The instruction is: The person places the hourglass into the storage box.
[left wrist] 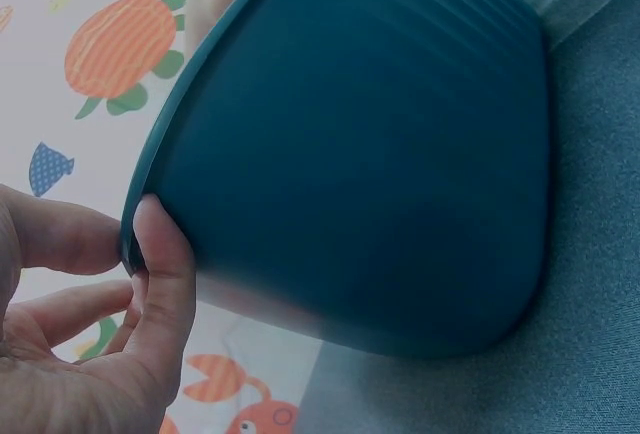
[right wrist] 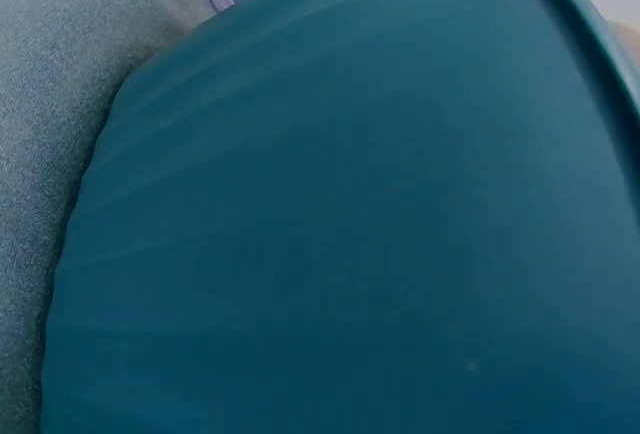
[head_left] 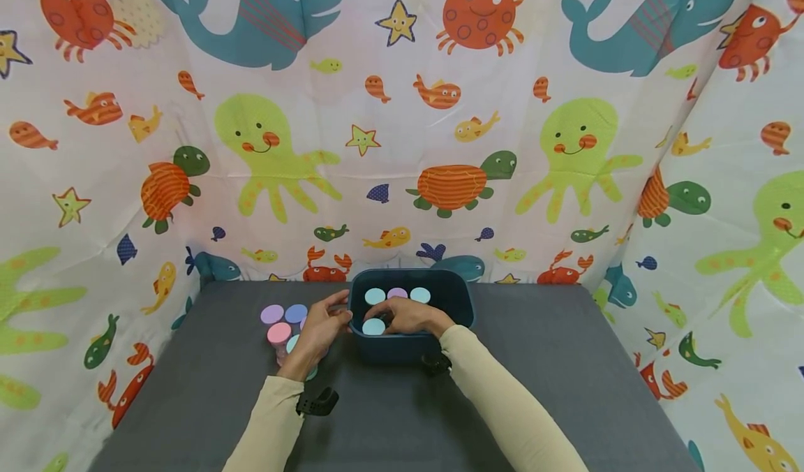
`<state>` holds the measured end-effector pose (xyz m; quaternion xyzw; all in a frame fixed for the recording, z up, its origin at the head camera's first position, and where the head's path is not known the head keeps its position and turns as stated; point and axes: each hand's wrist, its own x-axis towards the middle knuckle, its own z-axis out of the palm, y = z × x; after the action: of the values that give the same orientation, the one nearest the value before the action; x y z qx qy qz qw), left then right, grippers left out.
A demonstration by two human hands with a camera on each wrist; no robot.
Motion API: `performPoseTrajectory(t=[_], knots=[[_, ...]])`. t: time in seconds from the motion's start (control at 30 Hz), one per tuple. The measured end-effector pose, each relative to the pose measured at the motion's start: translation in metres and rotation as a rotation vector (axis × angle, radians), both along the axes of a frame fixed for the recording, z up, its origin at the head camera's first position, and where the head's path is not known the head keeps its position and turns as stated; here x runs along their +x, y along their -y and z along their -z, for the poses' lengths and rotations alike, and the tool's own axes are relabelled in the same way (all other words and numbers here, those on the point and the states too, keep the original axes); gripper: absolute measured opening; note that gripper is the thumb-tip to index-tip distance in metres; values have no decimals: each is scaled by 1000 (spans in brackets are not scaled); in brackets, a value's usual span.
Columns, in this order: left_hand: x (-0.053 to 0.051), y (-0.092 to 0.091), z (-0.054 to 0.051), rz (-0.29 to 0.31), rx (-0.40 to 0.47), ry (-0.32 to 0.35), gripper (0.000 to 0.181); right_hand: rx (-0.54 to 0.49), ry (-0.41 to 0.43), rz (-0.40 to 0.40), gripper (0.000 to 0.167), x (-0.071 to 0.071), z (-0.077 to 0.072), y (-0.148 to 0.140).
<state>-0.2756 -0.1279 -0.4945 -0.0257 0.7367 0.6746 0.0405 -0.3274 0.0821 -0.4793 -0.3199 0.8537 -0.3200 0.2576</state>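
Note:
A dark blue plastic bin (head_left: pixel 402 350) stands on the grey table. My left hand (head_left: pixel 323 329) pinches its left rim between thumb and fingers; the left wrist view shows this grip on the bin wall (left wrist: pixel 370 154) closely. My right hand (head_left: pixel 411 316) reaches over the front rim into the bin, its fingers curled around a small jar with a light blue lid (head_left: pixel 373 327). Behind it inside the bin are another light blue lid (head_left: pixel 375 296), a purple lid (head_left: pixel 397 293) and a third light blue lid (head_left: pixel 420 295). In the right wrist view, the bin wall (right wrist: pixel 350 214) hides the right fingers.
Left of the bin, partly behind my left hand, several small jars are grouped, among them ones with a pink lid (head_left: pixel 279 332), a lilac lid (head_left: pixel 272 314) and a blue lid (head_left: pixel 296 313). A sea-animal curtain (head_left: pixel 389 179) hangs behind the table (head_left: pixel 534 388) and along its sides.

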Motion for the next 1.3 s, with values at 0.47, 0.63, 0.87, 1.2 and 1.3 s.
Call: performPoseTrajectory(t=[0.47,0.63,0.87,1.2,1.3], knots=[[0,0,1,8,20,-5,50,4,-6,11,46,1,0,-1],[0,-1,2,2,26,6,50,-73,43,39,50,3,-2,-7],[-1,-1,2,1,32,0,51,-165,59,102,44,10,-11,-19],[-1,0,1,-1,17,23,51,-278,-75,274,35,21,-23,-41],[-1,0,1,-5,19,16,51,-327,-111,337,31,23,-26,-49]])
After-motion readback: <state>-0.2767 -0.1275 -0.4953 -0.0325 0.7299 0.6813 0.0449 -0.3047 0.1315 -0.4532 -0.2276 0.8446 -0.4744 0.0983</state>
